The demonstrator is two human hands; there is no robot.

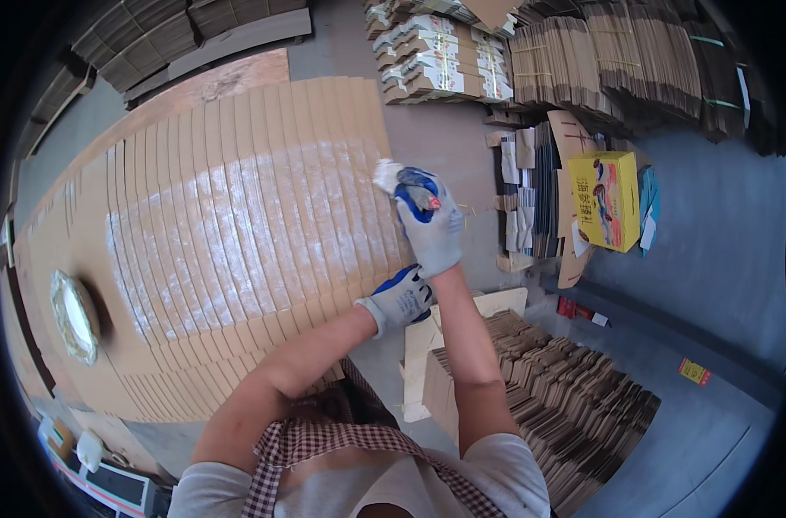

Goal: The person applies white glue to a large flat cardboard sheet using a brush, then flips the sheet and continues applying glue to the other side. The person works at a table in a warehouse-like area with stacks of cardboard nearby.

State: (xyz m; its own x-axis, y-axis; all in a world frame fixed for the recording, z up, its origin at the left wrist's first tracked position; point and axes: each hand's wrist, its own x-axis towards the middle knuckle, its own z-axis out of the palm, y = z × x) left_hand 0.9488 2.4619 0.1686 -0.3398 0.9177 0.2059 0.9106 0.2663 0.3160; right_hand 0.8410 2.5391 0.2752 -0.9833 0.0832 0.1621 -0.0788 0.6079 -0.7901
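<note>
Many cardboard sheets (238, 224) lie fanned in an overlapping row on the table, with a wet, whitish glossy band across their middle. My right hand (434, 229), in a grey-and-blue work glove, is closed round the handle of a brush. White bristles on the brush (388, 176) meet the right edge of the row. Just below, my left hand (399, 300), gloved alike, curls at the near right corner of the sheets, close to my right wrist. What its fingers hold, if anything, is hidden.
A shallow bowl (75, 318) in a crinkled wrapping sits on the left of the sheets. Stacked cardboard (557, 397) stands at my lower right. A yellow box (604, 201) is to the right, and bundled flat cartons (449, 59) are piled at the back.
</note>
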